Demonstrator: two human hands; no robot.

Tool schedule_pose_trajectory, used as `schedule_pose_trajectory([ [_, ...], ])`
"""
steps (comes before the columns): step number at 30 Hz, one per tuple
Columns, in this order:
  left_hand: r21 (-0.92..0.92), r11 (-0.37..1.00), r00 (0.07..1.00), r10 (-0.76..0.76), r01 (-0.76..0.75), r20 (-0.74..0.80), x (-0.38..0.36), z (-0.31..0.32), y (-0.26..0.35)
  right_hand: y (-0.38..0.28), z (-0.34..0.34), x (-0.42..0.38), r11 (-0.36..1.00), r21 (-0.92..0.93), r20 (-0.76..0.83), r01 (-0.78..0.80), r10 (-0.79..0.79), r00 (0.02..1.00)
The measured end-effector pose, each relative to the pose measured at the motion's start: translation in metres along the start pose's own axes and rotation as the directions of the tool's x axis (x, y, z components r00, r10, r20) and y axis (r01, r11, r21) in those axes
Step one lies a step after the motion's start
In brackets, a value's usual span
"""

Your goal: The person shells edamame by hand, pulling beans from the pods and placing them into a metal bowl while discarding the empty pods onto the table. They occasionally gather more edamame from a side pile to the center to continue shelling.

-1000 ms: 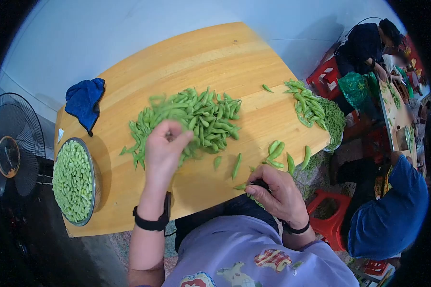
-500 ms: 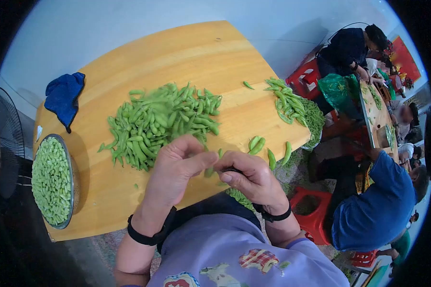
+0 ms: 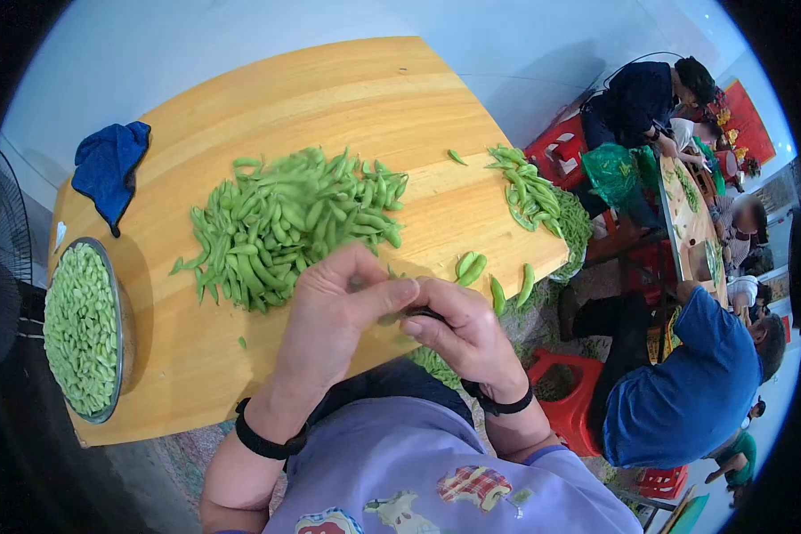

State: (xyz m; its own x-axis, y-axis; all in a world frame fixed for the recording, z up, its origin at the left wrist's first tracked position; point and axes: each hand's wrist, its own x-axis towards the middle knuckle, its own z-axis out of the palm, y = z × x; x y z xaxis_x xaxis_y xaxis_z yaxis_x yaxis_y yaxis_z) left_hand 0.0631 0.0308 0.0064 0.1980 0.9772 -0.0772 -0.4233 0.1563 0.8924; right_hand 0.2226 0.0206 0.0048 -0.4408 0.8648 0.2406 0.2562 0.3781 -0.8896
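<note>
My left hand is closed in a pinch over the table's near edge, its thumb tip meeting the fingers of my right hand. What the left fingers pinch is hidden behind the hand. A thin dark object shows between the thumb and curled fingers of my right hand; I cannot tell its kind. Just beyond the left hand lies a big heap of green soybean pods. A few loose pods rest on the wood to the right of my right hand.
A metal bowl full of shelled green beans stands at the table's left end. Behind it lies a blue cloth. More pods sit at the right edge of the wooden table. A red stool and seated people are to the right.
Both hands stay together at almost the same spot. The pod glimpsed between them earlier is now mostly hidden. The whole view has shifted slightly left.
</note>
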Motion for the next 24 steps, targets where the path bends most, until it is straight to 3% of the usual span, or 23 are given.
schedule_pose_trajectory([
  [4, -0.006, 1.000, 1.000, 0.022, -0.022, -0.009, 0.000, 0.002, -0.002, -0.005, 0.000, -0.001, 0.999, 0.029, -0.037, -0.018, 0.019, 0.999],
  [9, -0.017, 0.996, 0.993, -0.087, 0.089, 0.077, -0.003, -0.003, -0.004, 0.002, -0.003, -0.006, 0.991, 0.135, -0.045, -0.009, 0.015, 0.999],
  [11, -0.114, 0.990, 0.985, -0.068, 0.087, 0.161, 0.004, -0.007, -0.010, 0.002, -0.011, -0.005, 0.835, 0.426, 0.195, -0.347, 0.290, 0.937],
  [12, -0.208, 0.974, 0.972, -0.035, 0.085, 0.232, 0.005, -0.009, -0.013, 0.005, -0.011, -0.006, 0.835, 0.426, 0.191, -0.348, 0.293, 0.937],
  [14, -0.258, 0.962, 0.944, 0.005, 0.085, 0.329, 0.008, -0.014, -0.019, 0.013, -0.011, -0.008, 0.459, 0.765, 0.389, -0.452, 0.230, 0.892],
  [16, -0.307, 0.948, 0.908, 0.051, 0.088, 0.416, 0.010, -0.017, -0.021, 0.012, -0.010, -0.010, 0.396, 0.790, 0.407, -0.468, 0.233, 0.883],
  [18, -0.299, 0.933, 0.908, -0.063, 0.201, 0.415, 0.010, -0.019, -0.020, 0.008, -0.006, -0.012, 0.332, 0.810, 0.426, -0.483, 0.234, 0.874],
  [19, -0.299, 0.934, 0.907, -0.058, 0.197, 0.418, 0.008, -0.013, -0.018, 0.004, -0.004, -0.011, 0.820, 0.515, 0.125, -0.250, 0.216, 0.968],
  [20, -0.243, 0.954, 0.955, -0.105, 0.176, 0.277, 0.004, -0.004, -0.016, -0.003, -0.003, -0.009, 0.999, -0.030, -0.119, -0.022, 0.018, 0.993],
  [21, -0.184, 0.969, 0.981, -0.145, 0.167, 0.127, 0.001, 0.002, -0.016, -0.014, -0.002, -0.008, 0.975, -0.223, -0.156, -0.021, -0.014, 0.988],
  [22, -0.185, 0.968, 0.981, -0.147, 0.169, 0.128, 0.001, 0.002, -0.017, -0.019, -0.002, -0.009, 0.974, -0.224, -0.157, -0.023, -0.012, 0.988],
  [24, 0.131, 0.988, 0.987, -0.103, 0.086, 0.123, 0.000, -0.004, -0.019, -0.024, 0.000, -0.012, 0.947, -0.314, -0.160, -0.072, 0.021, 0.987],
])
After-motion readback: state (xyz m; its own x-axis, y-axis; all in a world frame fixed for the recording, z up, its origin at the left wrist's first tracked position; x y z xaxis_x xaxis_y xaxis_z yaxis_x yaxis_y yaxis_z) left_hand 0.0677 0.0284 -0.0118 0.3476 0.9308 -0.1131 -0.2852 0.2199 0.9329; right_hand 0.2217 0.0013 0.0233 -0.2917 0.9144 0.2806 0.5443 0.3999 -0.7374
